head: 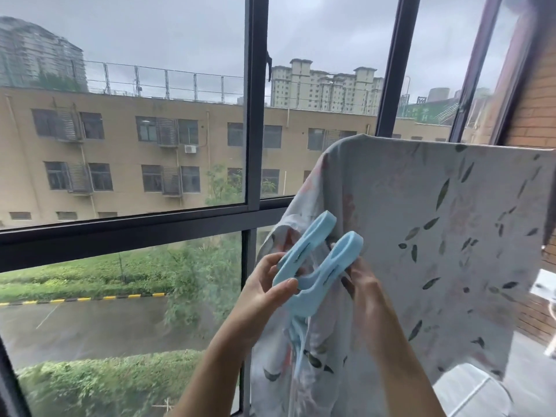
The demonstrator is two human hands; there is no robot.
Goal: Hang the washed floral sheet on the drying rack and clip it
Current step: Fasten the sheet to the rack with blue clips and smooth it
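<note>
The floral sheet [436, 224], pale grey with dark leaves and faint pink blooms, hangs over a bar that it hides; its top edge runs from centre to the right edge. In front of the sheet's bunched left side I hold a large light-blue plastic clip [316, 260] with its two jaws spread and pointing up. My left hand [267, 293] grips the clip's left handle with thumb and fingers. My right hand [364, 284] holds the right handle, its fingers partly hidden behind the clip. A second pale-blue piece [296, 341] hangs below against the sheet.
A dark-framed window [252, 115] fills the left and centre, close behind the sheet, with buildings and greenery outside. A brick wall [538, 109] stands at the right. A white object [475, 392] sits low at the right under the sheet.
</note>
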